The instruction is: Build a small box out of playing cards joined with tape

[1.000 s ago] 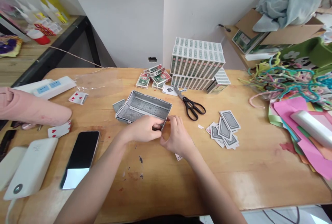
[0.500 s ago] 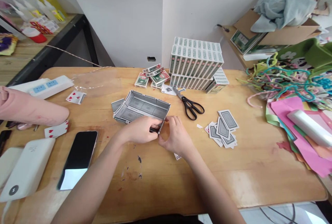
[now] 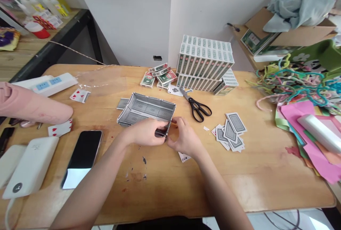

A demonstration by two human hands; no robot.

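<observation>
A shallow open box made of playing cards (image 3: 151, 107), grey patterned backs showing, rests on the table in front of me. My left hand (image 3: 147, 131) grips its near right corner, fingers reaching inside the wall. Just outside the right wall is my right hand (image 3: 186, 138), thumb and fingers curved and apart, fingertips close to the wall; whether they touch it I cannot tell. One loose card (image 3: 183, 156) lies partly under my right hand. Another face-down card (image 3: 122, 103) sticks out beside the box's left side. Black-handled scissors (image 3: 198, 109) lie open beyond my right hand.
Stacked card packs (image 3: 205, 63) stand at the back, with several loose packs (image 3: 162, 75) beside them. Face-down cards (image 3: 231, 130) lie to the right. A phone (image 3: 84, 155), white power bank (image 3: 32, 166) and pink roll (image 3: 37, 103) are left. Colourful yarn (image 3: 290, 80) and paper (image 3: 309, 134) fill the right edge.
My right thumb has drawn slightly back from the box's near right corner, and more of the loose card below shows. The view has shifted a little; my left hand keeps its grip.
</observation>
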